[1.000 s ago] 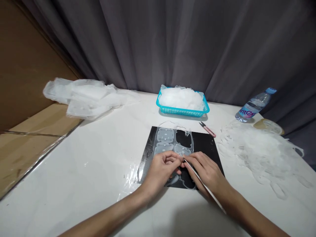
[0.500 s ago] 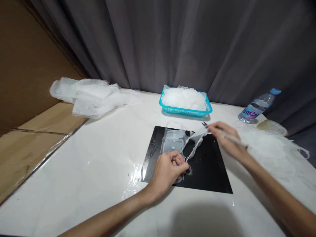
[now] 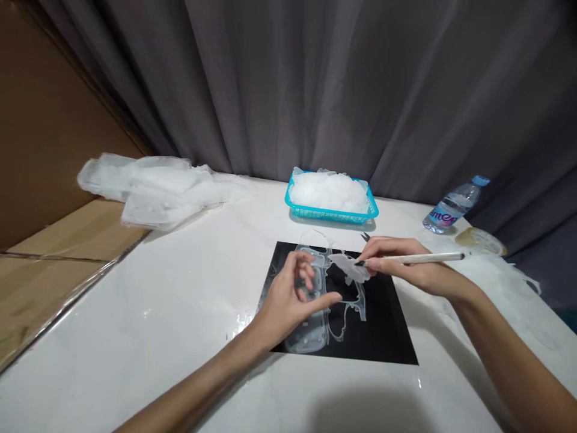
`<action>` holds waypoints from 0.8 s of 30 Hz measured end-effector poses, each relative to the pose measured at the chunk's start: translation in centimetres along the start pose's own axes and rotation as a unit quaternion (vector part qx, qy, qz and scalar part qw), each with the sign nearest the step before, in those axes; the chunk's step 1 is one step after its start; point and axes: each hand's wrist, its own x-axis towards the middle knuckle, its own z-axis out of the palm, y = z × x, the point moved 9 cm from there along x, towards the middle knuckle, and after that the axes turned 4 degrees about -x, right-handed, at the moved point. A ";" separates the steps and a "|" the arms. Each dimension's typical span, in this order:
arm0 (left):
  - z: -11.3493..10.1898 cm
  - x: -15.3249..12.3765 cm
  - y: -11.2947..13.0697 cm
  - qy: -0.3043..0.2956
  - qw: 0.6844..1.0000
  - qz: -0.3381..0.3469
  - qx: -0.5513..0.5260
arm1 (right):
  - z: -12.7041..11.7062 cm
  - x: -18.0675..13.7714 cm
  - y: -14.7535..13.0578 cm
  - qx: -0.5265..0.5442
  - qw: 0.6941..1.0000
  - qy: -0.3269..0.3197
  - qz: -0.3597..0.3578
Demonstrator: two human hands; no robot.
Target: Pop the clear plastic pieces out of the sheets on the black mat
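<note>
The right hand's (image 3: 408, 260) fingers pinch a white pen-like tool (image 3: 433, 257), with a translucent piece (image 3: 349, 267) at its dark tip, against the fingertips. A gap separates the piece from the left hand (image 3: 286, 297), its thumb spread from curled fingers above the moulded sheet (image 3: 309, 334). Beneath, the black mat (image 3: 383, 328) extends rightward past the sheet; beyond its far edge, the white surface (image 3: 180, 300) reaches the blue basket (image 3: 333, 214).

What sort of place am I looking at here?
Probably a handwork table: a black mat under a translucent sheet, a turquoise basket heaped with white material, and a pen-like tool in the right hand.
</note>
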 end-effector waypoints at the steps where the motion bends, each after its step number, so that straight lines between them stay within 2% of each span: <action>1: -0.1 0.3 1.2 -0.008 0.998 0.056 0.033 | 0.6 0.0 -0.5 -0.011 1.000 -0.016 -0.013; 3: 1.0 0.5 2.5 -0.071 0.987 0.120 0.081 | 1.6 -0.1 -1.5 -0.033 0.998 -0.037 -0.035; 5: 1.8 0.8 2.1 -0.109 0.985 0.109 0.084 | 2.1 -0.2 -1.8 -0.041 0.998 -0.041 -0.036; 7: 1.5 1.2 1.1 -0.091 0.993 0.061 0.047 | 1.6 -0.3 -1.4 -0.027 0.999 -0.006 -0.019; 9: 0.8 1.5 0.2 -0.055 0.998 0.015 -0.021 | 0.4 -0.4 -0.5 -0.019 0.998 0.067 0.004; 11: 0.3 1.7 -0.4 -0.033 0.995 -0.020 -0.090 | -0.5 -0.4 0.6 -0.033 0.989 0.143 0.023; 13: -0.2 1.9 -0.8 -0.016 0.990 -0.044 -0.136 | -0.2 -0.1 1.3 -0.060 0.981 0.181 0.026; 15: -0.5 2.1 -0.9 -0.010 0.987 -0.054 -0.154 | 1.1 0.4 1.6 -0.089 0.981 0.173 0.003; 19: -0.7 2.2 -0.9 -0.013 0.988 -0.052 -0.142 | 4.0 1.0 1.2 -0.129 0.983 0.115 -0.069; 24: -0.3 2.2 -1.3 -0.033 0.990 -0.060 -0.122 | 4.9 0.8 0.8 -0.122 0.983 0.088 -0.101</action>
